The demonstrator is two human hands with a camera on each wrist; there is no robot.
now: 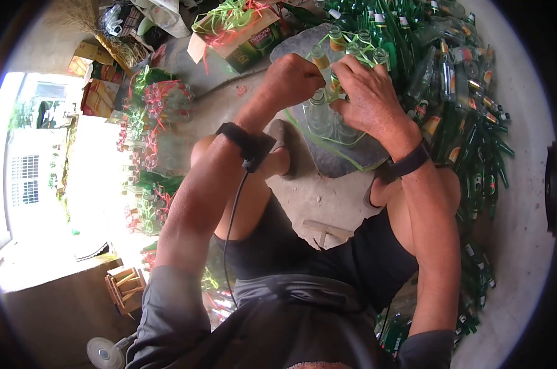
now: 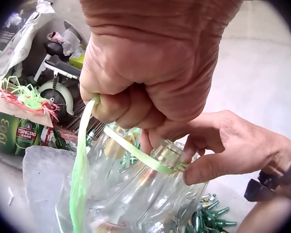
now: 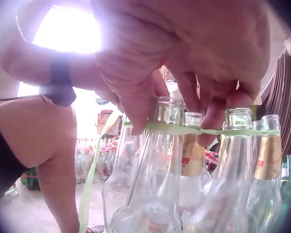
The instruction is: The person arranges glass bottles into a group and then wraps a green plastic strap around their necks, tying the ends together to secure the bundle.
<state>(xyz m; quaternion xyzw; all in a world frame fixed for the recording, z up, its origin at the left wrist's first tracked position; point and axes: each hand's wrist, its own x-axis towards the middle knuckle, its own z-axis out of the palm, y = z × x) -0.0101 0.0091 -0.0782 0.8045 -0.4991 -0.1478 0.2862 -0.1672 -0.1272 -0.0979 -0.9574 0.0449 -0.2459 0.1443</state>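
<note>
A cluster of clear glass bottles (image 3: 157, 174), some with gold neck labels, stands upright on a grey slab (image 1: 346, 165). A light green plastic strap (image 3: 172, 129) runs round their necks, just below the mouths. My left hand (image 1: 294, 80) is curled into a fist beside the cluster and grips the strap; its loose end (image 2: 79, 179) hangs down from the fist. From above, my right hand (image 1: 370, 98) holds a bottle neck (image 2: 167, 154), thumb by the strap and other fingers down among the necks.
Piles of green bottles (image 1: 469, 147) lie along the right side and behind the slab. A Tingtao-style beer carton (image 1: 254, 46) with green and red straps stands ahead. Strapped bottle bundles (image 1: 155, 117) line the left. A small wooden stool (image 1: 324, 229) sits between the legs.
</note>
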